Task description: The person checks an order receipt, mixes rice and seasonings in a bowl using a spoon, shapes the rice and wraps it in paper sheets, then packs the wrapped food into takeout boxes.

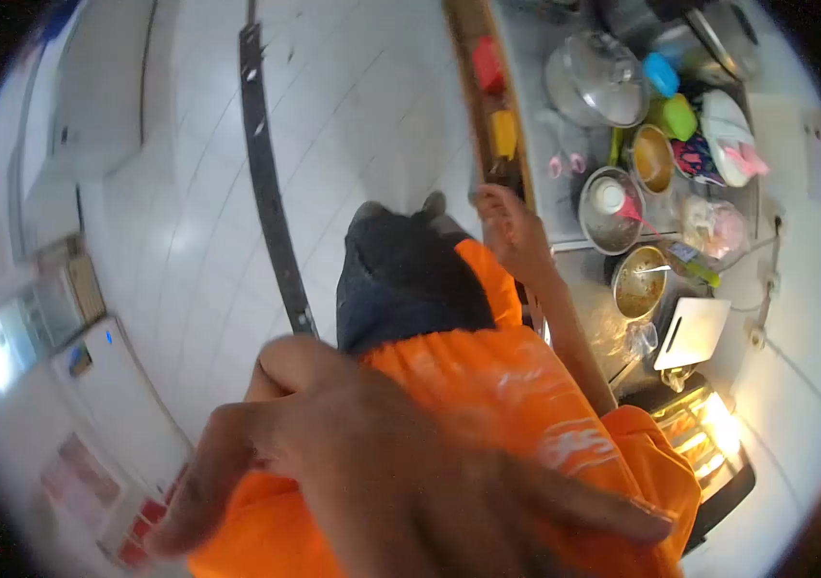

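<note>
My left hand [372, 453] is very near the camera, its back in view. It is blurred, with the thumb and fingers spread apart and nothing visible between them. Behind it is the orange top [488, 385] that I wear. My right hand [515, 226] is farther off, beside the counter's front edge [526, 164]. Its fingers are bent and together; something dark shows by the fingertips, too unclear to name. Red [489, 65] and yellow [503, 133] things lie along that edge, near this hand.
On the counter are a lidded pot [595, 79], a bowl with a white cup [601, 226], a bowl of food [639, 282], pink-handled scissors [567, 166] and a white board [693, 333]. A glowing heater or oven [704, 433] is at right. A dark strip [271, 183] crosses the tiled floor.
</note>
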`<control>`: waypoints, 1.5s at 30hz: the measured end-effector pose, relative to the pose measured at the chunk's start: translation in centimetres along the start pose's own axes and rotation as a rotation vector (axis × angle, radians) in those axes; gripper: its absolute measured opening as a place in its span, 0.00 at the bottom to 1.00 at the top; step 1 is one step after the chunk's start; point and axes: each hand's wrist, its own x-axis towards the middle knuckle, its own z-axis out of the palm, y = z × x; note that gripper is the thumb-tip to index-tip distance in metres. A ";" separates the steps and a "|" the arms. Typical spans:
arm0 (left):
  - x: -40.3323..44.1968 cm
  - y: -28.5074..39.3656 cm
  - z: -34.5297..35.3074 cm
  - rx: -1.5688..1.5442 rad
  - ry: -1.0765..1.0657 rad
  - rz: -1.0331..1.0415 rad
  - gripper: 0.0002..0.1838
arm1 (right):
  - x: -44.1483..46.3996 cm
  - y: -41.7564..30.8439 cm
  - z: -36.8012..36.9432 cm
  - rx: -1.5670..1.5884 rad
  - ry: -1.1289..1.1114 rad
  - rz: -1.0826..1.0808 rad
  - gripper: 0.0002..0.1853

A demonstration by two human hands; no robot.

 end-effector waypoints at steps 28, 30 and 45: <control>13.5 8.0 -25.8 -0.968 -0.565 -0.444 0.57 | -10.3 3.7 36.1 0.007 1.163 1.379 0.20; 10.9 6.5 -29.3 -0.765 -0.489 -0.668 0.50 | -10.9 3.8 39.6 0.114 1.085 1.493 0.20; -1.9 -7.6 -25.6 0.245 0.033 -1.220 0.31 | -25.1 12.9 33.2 0.477 1.138 1.205 0.19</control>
